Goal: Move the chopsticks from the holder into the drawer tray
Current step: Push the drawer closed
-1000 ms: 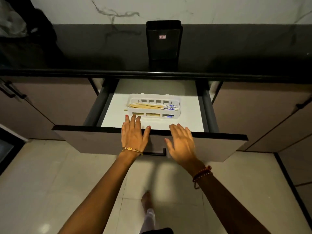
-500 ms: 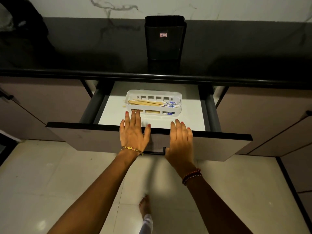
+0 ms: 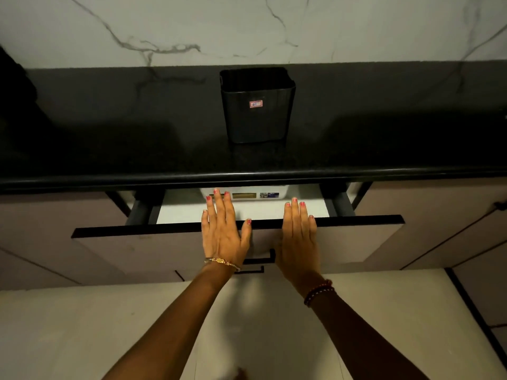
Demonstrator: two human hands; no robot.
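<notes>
Both hands flat and empty, fingers spread, nothing pinched: the left hand [image 3: 223, 229] and the right hand [image 3: 299, 231] lie palm-down against the drawer [image 3: 137, 242] front, fingertips reaching over its black top edge. That reads like a push, so I'd judge we're in the closing step, with the moving itself apparently done. The holder [image 3: 258, 105] stands upright on the dark counter [image 3: 109, 133], well behind and above the hands, and no sticks show above its rim, though its inside is too dark to be sure.

Where are the chopsticks [image 3: 244, 195]? Just a pale sliver of them through a slot in the white tray [image 3: 282, 191], which sits at the back of the drawer, mostly tucked under the counter lip. The left fingertips come right up beside the tray's front wall; whether they touch it, I can't tell. The right hand is clear of it, to the side.

Next move, in my view: an even shove from both palms, fingers lifted off the top edge before the gap shuts, or they'll get nipped under that counter lip.
</notes>
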